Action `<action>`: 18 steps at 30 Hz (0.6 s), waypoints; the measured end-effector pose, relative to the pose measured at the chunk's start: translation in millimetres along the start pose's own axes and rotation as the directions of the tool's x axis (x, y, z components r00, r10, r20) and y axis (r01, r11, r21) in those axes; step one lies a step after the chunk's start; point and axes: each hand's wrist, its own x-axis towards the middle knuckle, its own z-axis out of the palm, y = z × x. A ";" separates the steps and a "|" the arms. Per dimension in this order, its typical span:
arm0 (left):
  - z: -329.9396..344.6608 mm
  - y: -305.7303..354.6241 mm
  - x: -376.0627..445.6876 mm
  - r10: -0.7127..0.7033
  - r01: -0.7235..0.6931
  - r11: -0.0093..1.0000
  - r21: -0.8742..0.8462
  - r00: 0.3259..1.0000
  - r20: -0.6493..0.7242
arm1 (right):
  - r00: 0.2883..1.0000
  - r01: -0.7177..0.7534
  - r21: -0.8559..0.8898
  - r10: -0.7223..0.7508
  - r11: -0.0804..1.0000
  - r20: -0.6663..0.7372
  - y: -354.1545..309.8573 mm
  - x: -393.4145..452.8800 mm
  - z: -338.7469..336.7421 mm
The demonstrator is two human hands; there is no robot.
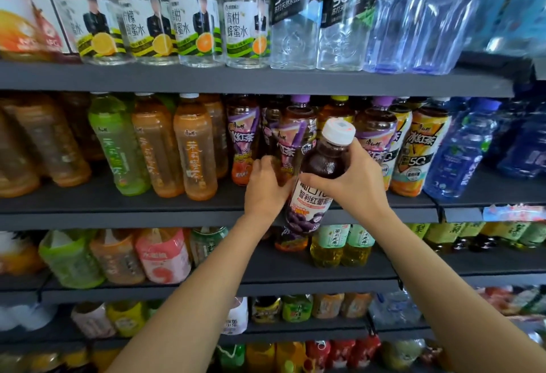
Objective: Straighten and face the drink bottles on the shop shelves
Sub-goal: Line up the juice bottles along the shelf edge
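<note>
Right hand (pixel 351 186) grips grape bottle (pixel 313 192); left hand (pixel 264 186) touching it

Centre frame, the grape drink bottle (pixel 317 183) sits in front of the middle shelf (pixel 118 210), tilted with its cap up and right. The right hand (pixel 351 183) wraps its shoulder from the right; the left hand (pixel 266 186) is just left of it, touching the iced tea bottle (pixel 291 142) standing behind. Upper centre, two soda bottles (pixel 295 18) stand side by side on the top shelf (pixel 236 80), honey water bottles (pixel 195 27) lined up to their left. Lower frame, more rows run below the arms.
</note>
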 end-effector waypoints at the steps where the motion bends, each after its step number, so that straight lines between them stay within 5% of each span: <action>1: -7.2 1.5 -2.7 0.004 -0.006 0.997 -0.083 1.000 -0.027 | 1.000 0.011 0.020 -0.012 1.000 0.029 -3.5 3.3 0.1; 3: -27.9 4.4 -9.4 -0.054 0.062 0.942 -0.330 0.998 0.032 | 0.994 0.052 0.061 -0.058 0.997 0.091 -14.9 11.1 -2.2; 5: -55.9 11.0 -14.6 -0.111 0.273 0.771 -0.576 0.947 0.300 | 0.984 0.095 0.098 -0.108 0.991 0.139 -34.5 20.0 -3.7; 8: -102.0 15.9 -11.3 -0.005 0.363 0.626 -0.691 0.887 0.461 | 0.970 0.189 0.135 -0.206 0.973 0.127 -78.6 33.3 0.6; 11: -155.2 19.7 -3.5 0.089 0.252 0.625 -0.739 0.917 0.388 | 0.954 0.282 0.164 -0.294 0.945 0.053 -130.9 49.1 7.2; 15: -229.6 22.3 11.1 0.184 -0.076 0.856 -0.511 0.969 0.164 | 0.925 0.377 0.207 -0.377 0.903 -0.041 -203.2 69.5 24.2; 18: -281.6 12.0 18.3 0.191 -0.157 0.890 -0.428 0.981 0.038 | 0.899 0.437 0.206 -0.431 0.875 -0.079 -254.8 75.9 49.0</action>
